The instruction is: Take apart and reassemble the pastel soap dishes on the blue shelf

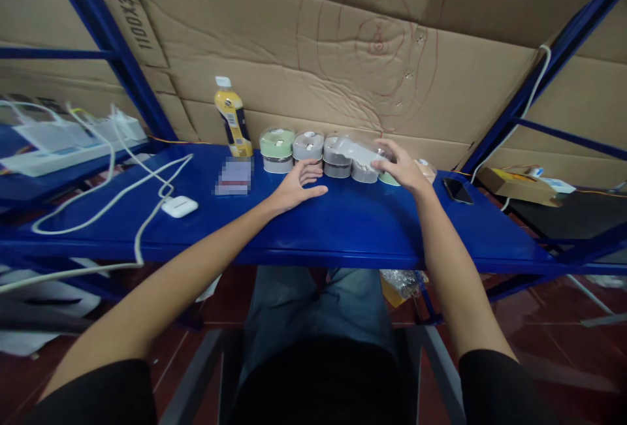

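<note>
Small rounded containers with clear covers stand in a row along the back of the blue table; a green one (277,144) and a grey one (308,144) each sit in a stack. My left hand (297,188) rests low before the grey stack, fingers apart, holding nothing. Above the right part of the row, my right hand (400,165) grips a clear plastic container (357,149), tilted and blurred by motion. Beneath it, a dark grey stack (337,164) and another grey container (365,172) show in part. A peach-coloured container (425,169) is partly hidden behind my right wrist.
On the left are a yellow bottle (233,118), a small pixelated box (234,175), a white earbud case (179,207), loose white cable (140,229) and power strips (73,144). A phone (457,190) lies at the right. Cardboard (245,33) backs the blue table (353,229).
</note>
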`<action>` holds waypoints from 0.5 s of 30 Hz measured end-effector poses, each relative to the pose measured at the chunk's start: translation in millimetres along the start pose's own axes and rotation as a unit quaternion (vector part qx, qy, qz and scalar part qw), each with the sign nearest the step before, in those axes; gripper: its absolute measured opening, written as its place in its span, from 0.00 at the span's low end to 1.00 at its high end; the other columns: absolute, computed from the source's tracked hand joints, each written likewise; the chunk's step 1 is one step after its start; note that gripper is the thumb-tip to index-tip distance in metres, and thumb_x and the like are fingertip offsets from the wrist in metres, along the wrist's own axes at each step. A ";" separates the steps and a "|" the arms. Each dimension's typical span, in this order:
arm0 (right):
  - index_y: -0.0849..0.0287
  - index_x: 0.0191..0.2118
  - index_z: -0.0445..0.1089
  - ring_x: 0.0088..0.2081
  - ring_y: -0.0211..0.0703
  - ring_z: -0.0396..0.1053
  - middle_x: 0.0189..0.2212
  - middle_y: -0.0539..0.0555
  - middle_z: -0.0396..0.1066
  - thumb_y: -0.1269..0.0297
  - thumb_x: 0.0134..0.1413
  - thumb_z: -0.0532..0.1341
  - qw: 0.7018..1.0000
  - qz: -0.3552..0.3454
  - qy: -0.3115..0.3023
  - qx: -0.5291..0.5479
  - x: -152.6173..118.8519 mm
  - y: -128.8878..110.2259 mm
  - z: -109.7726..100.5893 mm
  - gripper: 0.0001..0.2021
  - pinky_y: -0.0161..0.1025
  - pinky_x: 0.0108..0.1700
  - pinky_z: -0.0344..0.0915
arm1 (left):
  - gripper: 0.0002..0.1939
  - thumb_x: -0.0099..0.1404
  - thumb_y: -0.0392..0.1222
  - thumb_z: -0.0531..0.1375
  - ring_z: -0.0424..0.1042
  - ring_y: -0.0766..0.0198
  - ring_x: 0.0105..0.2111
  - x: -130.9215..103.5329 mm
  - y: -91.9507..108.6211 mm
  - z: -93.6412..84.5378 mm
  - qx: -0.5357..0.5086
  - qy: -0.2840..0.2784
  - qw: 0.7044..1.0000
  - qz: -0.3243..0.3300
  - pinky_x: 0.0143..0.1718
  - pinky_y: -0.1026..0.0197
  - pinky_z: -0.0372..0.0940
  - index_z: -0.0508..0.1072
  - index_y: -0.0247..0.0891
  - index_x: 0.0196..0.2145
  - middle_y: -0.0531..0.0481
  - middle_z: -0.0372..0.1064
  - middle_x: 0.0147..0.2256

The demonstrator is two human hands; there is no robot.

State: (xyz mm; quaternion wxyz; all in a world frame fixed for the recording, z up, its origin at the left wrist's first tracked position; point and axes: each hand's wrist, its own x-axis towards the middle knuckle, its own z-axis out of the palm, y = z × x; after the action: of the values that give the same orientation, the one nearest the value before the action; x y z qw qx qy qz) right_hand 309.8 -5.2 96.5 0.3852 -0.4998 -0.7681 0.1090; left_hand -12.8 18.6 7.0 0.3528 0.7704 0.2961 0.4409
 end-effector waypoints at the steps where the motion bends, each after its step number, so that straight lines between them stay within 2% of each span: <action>1: 0.54 0.68 0.70 0.64 0.64 0.73 0.64 0.60 0.75 0.50 0.56 0.69 0.998 -0.025 -0.054 0.038 -3.4 -1.2 4.4 0.35 0.62 0.66 0.70 | 0.51 0.59 0.62 0.73 0.73 0.42 0.67 0.9 -0.8 -2.0 -0.007 -0.005 1.000 -0.005 0.69 0.38 0.69 0.59 0.40 0.71 0.29 0.70 0.66; 4: 0.52 0.69 0.69 0.66 0.63 0.73 0.66 0.59 0.75 0.51 0.49 0.73 0.974 -0.061 -0.190 0.104 -10.2 -5.5 25.9 0.41 0.61 0.69 0.70 | 0.52 0.57 0.62 0.75 0.72 0.40 0.68 -1.2 0.9 -5.3 0.008 -0.026 1.000 -0.010 0.69 0.37 0.69 0.62 0.42 0.71 0.29 0.67 0.70; 7: 0.54 0.72 0.67 0.71 0.64 0.69 0.70 0.61 0.71 0.53 0.43 0.78 0.958 -0.080 -0.256 0.104 -13.4 -7.3 43.7 0.48 0.59 0.73 0.65 | 0.54 0.52 0.60 0.79 0.71 0.37 0.69 -7.2 5.5 -6.1 0.062 -0.052 0.997 0.002 0.71 0.33 0.65 0.65 0.41 0.70 0.31 0.68 0.69; 11: 0.56 0.75 0.63 0.72 0.67 0.67 0.72 0.64 0.68 0.51 0.41 0.81 0.958 -0.085 -0.271 0.045 -17.4 -7.1 53.9 0.55 0.61 0.75 0.64 | 0.58 0.46 0.62 0.81 0.72 0.34 0.67 -12.0 6.9 -2.8 0.127 -0.060 0.990 0.005 0.70 0.32 0.65 0.67 0.38 0.68 0.32 0.71 0.67; 15: 0.54 0.75 0.64 0.69 0.70 0.69 0.70 0.65 0.70 0.42 0.42 0.81 0.968 -0.116 -0.222 -0.004 -22.3 -16.1 70.8 0.56 0.67 0.72 0.66 | 0.57 0.47 0.63 0.80 0.74 0.34 0.65 -11.6 3.5 3.9 0.152 -0.059 0.987 0.017 0.67 0.34 0.69 0.67 0.40 0.68 0.33 0.72 0.66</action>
State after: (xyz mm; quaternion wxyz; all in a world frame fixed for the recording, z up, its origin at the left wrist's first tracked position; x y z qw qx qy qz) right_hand 253.7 -16.6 46.5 0.2134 -0.3726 -0.8872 0.1688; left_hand -13.9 6.6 3.0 0.2410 0.8445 0.3249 0.3510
